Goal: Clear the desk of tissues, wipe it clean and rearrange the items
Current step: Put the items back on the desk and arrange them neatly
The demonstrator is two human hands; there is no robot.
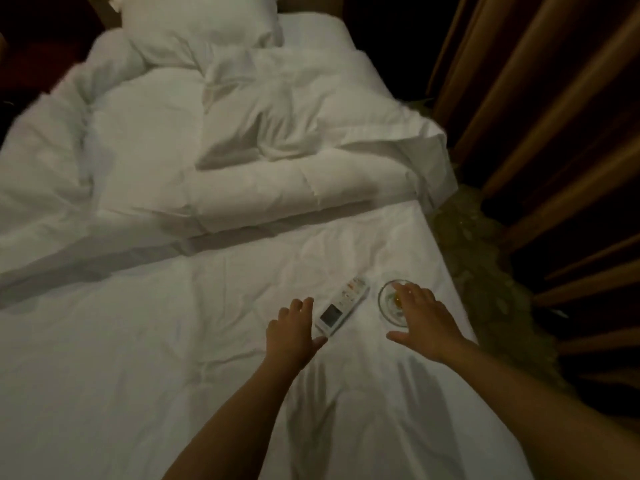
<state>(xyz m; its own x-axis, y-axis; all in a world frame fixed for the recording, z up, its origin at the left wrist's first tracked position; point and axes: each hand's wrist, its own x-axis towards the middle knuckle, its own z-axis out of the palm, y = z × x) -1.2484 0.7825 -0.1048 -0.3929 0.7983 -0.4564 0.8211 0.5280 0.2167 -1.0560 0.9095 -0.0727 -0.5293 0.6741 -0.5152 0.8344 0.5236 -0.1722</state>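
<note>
Head view, dim light, some blur. A bed with a white sheet [156, 358] fills most of the frame. A rumpled white duvet [242, 150] is bunched across its far half and a pillow [194, 26] lies at the far end. Both task items lie on the bare sheet near the bed's right edge. The remote control [341, 306] is white and lies flat at an angle, with its small screen at the near end and its buttons at the far end. Just beside it to the right is a round clear glass dish [385, 299] with something small and yellowish inside; what it is cannot be made out. The left hand [294, 327] is released, fingers extended and spread. It sits just left of the remote control with the thumb tip close to the near corner; contact cannot be confirmed. The right hand [422, 323] is also released, fingers splayed, thumb out to the left. Its fingers lie over the right part of the glass dish and hide that side; whether they touch the glass cannot be told. Neither hand grasps anything. Brown curtains [554, 133] hang to the right of the bed, above patterned carpet [485, 271].
</note>
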